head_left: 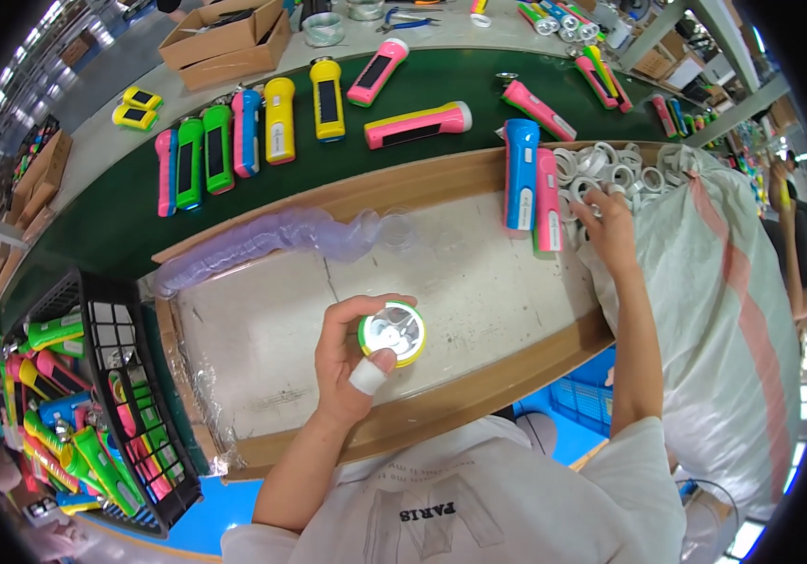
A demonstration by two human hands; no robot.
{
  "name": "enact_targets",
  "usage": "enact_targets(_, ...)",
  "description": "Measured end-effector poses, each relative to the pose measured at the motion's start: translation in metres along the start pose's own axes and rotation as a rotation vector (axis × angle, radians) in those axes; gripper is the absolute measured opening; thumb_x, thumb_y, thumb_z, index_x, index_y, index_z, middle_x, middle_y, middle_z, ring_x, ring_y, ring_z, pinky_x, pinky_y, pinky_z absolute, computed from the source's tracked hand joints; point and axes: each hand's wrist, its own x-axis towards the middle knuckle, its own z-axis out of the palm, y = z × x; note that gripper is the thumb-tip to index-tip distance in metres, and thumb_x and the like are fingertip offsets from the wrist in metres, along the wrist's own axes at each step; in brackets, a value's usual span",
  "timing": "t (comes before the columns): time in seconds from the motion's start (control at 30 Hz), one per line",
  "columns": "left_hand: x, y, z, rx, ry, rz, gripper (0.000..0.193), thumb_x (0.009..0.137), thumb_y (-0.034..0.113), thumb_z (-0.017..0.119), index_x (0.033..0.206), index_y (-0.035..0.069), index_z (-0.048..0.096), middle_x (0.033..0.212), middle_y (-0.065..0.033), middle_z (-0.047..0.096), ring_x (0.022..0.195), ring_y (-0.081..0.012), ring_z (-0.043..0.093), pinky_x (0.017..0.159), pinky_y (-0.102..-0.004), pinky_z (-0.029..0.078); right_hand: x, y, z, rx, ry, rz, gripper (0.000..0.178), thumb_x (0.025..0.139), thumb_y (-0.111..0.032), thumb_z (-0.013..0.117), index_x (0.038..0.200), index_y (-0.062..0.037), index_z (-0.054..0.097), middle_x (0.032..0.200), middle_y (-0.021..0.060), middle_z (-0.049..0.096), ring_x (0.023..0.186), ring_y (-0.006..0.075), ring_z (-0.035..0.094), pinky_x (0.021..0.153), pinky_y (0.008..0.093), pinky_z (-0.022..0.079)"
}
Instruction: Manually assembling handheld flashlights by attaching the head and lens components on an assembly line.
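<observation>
At your far left, the black crate (93, 362) is standing beside the cardboard-walled tray (479, 395), holding a jumble of bright flashlights (107, 470), probably to have them near your left arm without crowding the tray. Beyond the tray, a row of flashlights (219, 146) is lying side by side on the green tabletop (93, 226), likely for easy picking. The stack of clear lenses (267, 244) is lying along the tray's back wall, seemingly within your left hand's reach. Your left hand (340, 362), its thumb wrapped in white tape (367, 378), is pinching the flashlight head (392, 334) between thumb and forefinger over the tray's middle, apparently holding it by the rim so its silver face is staying uncovered. Farther right, a blue flashlight (521, 174) and a pink flashlight (549, 202) are lying across the back wall. Your right hand (610, 226) is resting among the white rings (650, 179), fingers bent; whether they are gripping one, I cannot tell.

As for edges, the crate is bordering the tray's left end and the white sack (723, 329) is crowding its right; bare floor is giving your left hand room on both sides, while rings, flashlights and sack are hemming in your right
</observation>
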Motion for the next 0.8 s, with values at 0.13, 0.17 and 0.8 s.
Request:
enact_targets(0.13, -0.004, 0.0, 0.003, 0.063, -0.054, 0.052, 0.046, 0.087, 0.008, 0.067, 0.126, 0.004, 0.044, 0.125, -0.0209, 0.057, 0.108, -0.0211, 0.058, 0.095, -0.0337, 0.046, -0.037, -0.092, -0.033, 0.538, -0.112, -0.167, 0.014, 0.083, -0.012, 0.074, 0.087, -0.0025, 0.065, 0.092, 0.0121, 0.063, 0.112, 0.0326, 0.059, 0.097, 0.039, 0.041)
enact_targets(0.17, -0.006, -0.001, 0.001, 0.094, -0.043, 0.07, 0.046, 0.087, 0.009, 0.068, 0.126, 0.003, 0.045, 0.125, -0.0204, 0.057, 0.109, -0.0218, 0.058, 0.094, -0.034, 0.046, -0.052, -0.121, -0.033, 0.689, -0.199, -0.292, 0.014, 0.082, -0.01, 0.074, 0.09, -0.0032, 0.065, 0.1, 0.0123, 0.065, 0.115, 0.0333, 0.058, 0.096, 0.0389, 0.042)
enact_targets(0.8, -0.024, 0.028, 0.002, 0.907, 0.031, 0.344, 0.063, 0.067, 0.0, 0.073, 0.128, 0.003, 0.058, 0.117, -0.018, 0.062, 0.093, -0.0307, 0.064, 0.075, -0.0368, 0.055, -0.113, -0.22, -0.005, 0.532, 0.003, -0.668, 0.055, 0.065, -0.031, 0.086, 0.1, 0.0039, 0.062, 0.107, 0.0213, 0.056, 0.088, 0.0359, 0.062, 0.068, 0.0393, 0.053)
